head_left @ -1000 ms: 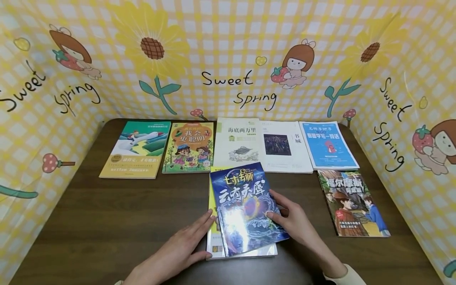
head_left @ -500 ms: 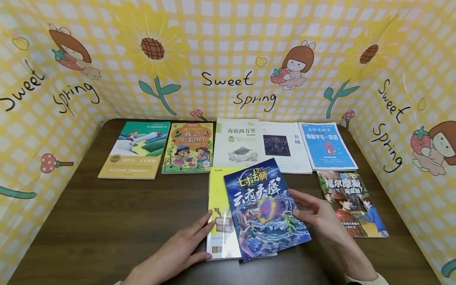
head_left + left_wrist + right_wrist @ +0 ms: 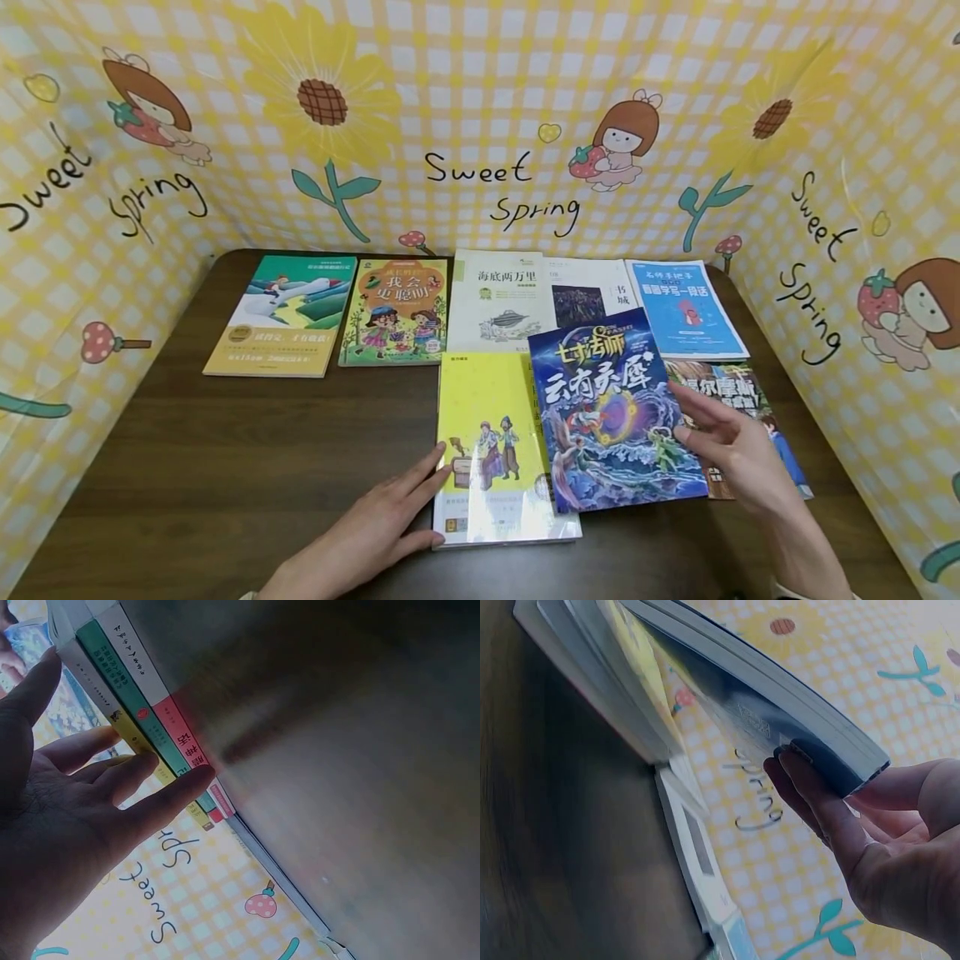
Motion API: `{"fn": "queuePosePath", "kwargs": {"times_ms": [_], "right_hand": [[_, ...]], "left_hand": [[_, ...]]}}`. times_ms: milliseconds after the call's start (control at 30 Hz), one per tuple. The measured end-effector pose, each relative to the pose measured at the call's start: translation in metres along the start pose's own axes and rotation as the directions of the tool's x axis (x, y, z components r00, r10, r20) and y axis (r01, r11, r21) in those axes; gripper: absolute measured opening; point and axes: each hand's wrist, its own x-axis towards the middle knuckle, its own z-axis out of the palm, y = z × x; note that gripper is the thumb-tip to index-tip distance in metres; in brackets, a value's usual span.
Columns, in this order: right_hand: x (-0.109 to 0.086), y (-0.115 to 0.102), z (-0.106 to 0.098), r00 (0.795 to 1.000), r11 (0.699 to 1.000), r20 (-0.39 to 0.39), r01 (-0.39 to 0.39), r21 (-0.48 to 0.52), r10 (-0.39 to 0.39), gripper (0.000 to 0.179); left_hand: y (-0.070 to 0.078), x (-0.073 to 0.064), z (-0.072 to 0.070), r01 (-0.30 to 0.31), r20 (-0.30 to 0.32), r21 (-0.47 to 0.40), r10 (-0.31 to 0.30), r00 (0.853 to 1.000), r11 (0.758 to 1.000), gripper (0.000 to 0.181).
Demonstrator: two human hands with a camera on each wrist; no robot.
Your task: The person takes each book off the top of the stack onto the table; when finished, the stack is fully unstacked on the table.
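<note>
My right hand pinches the right edge of a blue fantasy book, thumb on the cover and fingers beneath, as the right wrist view shows with the lifted book. It is tilted, its left part over a yellow-covered book that tops a stack. My left hand lies along the stack's left side, fingers fairly straight and touching it. In the left wrist view those fingers meet the spines, among them a green one.
Along the back lie a green-and-tan book, an orange book, a pale green book, a white book and a light blue book. A detective book lies at right, partly covered. Checked cloth surrounds the table.
The blue book has been lifted off the stack and carried right in my right hand, uncovering the yellow cover. My left hand stays at the stack's side.
</note>
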Motion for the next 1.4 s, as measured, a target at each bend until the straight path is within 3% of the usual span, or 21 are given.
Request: {"fn": "queuePosePath", "kwargs": {"times_ms": [233, 400, 567, 700, 967, 1167, 1400], "right_hand": [[-0.006, 0.014, -0.016, 0.997, 0.995, -0.05, -0.063, 0.081, 0.067, 0.056], [-0.007, 0.03, -0.019, 0.992, 0.989, -0.024, -0.118, 0.089, 0.12, 0.058], [-0.007, 0.042, -0.016, 0.97, 0.952, 0.029, -0.242, 0.187, 0.24, 0.063], [-0.006, 0.048, -0.01, 0.96, 0.936, 0.029, -0.28, 0.215, 0.28, 0.065], [-0.007, 0.057, -0.003, 0.932, 0.932, 0.019, -0.361, 0.032, 0.361, 0.062], [-0.005, 0.06, 0.006, 0.946, 0.927, -0.06, -0.324, -0.189, 0.319, 0.056], [-0.007, 0.058, 0.009, 0.942, 0.911, -0.097, -0.336, -0.238, 0.322, 0.056]], "left_hand": [[-0.001, -0.001, 0.001, -0.018, -0.016, 0.013, 0.018, 1.0, 1.0, 0.074], [-0.001, -0.001, 0.001, -0.024, -0.024, 0.016, 0.024, 0.999, 1.0, 0.074], [0.0, -0.001, 0.002, -0.008, -0.01, 0.007, 0.008, 1.0, 1.0, 0.074], [-0.001, -0.001, 0.001, 0.0, -0.011, 0.004, 0.0, 1.0, 1.0, 0.074], [-0.001, -0.001, 0.001, -0.018, -0.025, 0.009, 0.019, 1.0, 1.0, 0.074], [-0.002, -0.003, 0.001, -0.036, -0.053, 0.038, 0.038, 0.998, 0.999, 0.072], [-0.002, -0.003, 0.003, -0.043, -0.057, 0.032, 0.045, 0.997, 0.999, 0.071]]}}
